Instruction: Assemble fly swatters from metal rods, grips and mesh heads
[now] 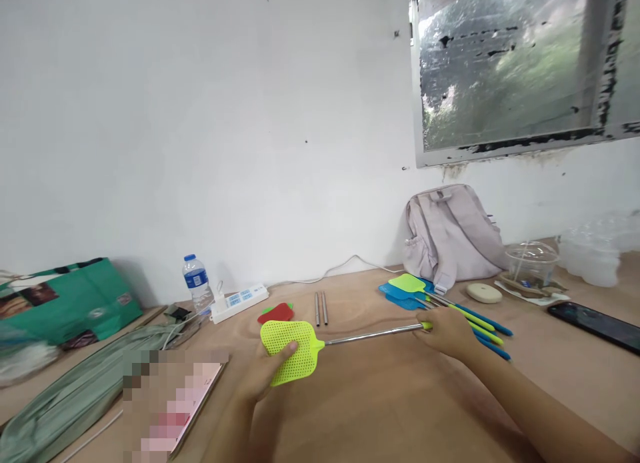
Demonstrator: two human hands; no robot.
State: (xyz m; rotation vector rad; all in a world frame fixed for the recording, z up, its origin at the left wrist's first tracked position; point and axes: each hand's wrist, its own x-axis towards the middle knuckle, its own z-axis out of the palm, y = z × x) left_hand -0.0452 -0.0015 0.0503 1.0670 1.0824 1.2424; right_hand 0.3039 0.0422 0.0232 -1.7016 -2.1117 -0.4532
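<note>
A yellow-green fly swatter (305,353) with a silver metal rod is stretched between my two hands above the table. My left hand (267,369) pinches its perforated head, thumb on the front and the other fingers behind it. At the other end, my right hand (445,333) is closed around the yellow-green handle, most of which is hidden in the fist. Beyond the right hand lies a pile of fly swatters with blue heads (395,293) and a yellow-green head (409,283), their handles pointing right. Two metal rods (321,308) and a red swatter head (277,313) rest behind the held swatter.
Along the wall stand a water bottle (197,283), a white power strip (240,303) and a pale backpack (453,236). A green bag (110,299) and grey-green cloth (95,376) lie left. At right are a round beige case (483,293), plastic cup (533,263) and black phone (600,324).
</note>
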